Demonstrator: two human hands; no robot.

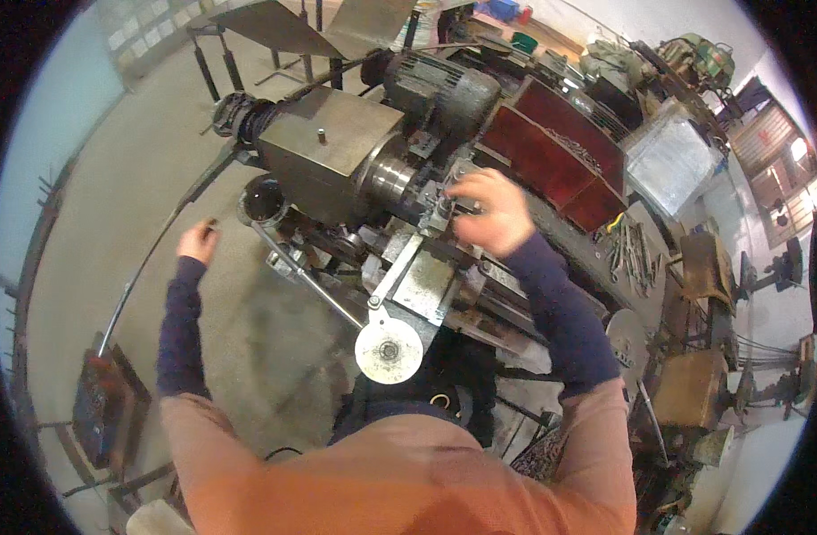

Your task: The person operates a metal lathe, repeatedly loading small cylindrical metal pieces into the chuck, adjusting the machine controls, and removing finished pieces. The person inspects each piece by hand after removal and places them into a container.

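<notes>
My left hand (198, 242) is raised over the floor, left of the lathe's grey headstock (328, 147). Its fingers are pinched on a small dark piece that I cannot make out. My right hand (493, 211) is at the tool post (439, 209), close to the shiny round chuck (395, 178). Its thumb and fingers are apart and curved, with a gap between them. Whether the fingertips touch the tool post is unclear. A flat metal lever (398, 270) lies over the cross slide (426, 281), above a pale round handwheel (389, 350) nearest my body.
Behind the lathe are a motor (439, 89) and a dark red metal tray (551, 156) with metal shavings. Several wrenches (636, 254) lie at the right. A long rod (163, 241) slants down at the left to a rusty box (105, 406). A black round cup (264, 199) sits below the headstock.
</notes>
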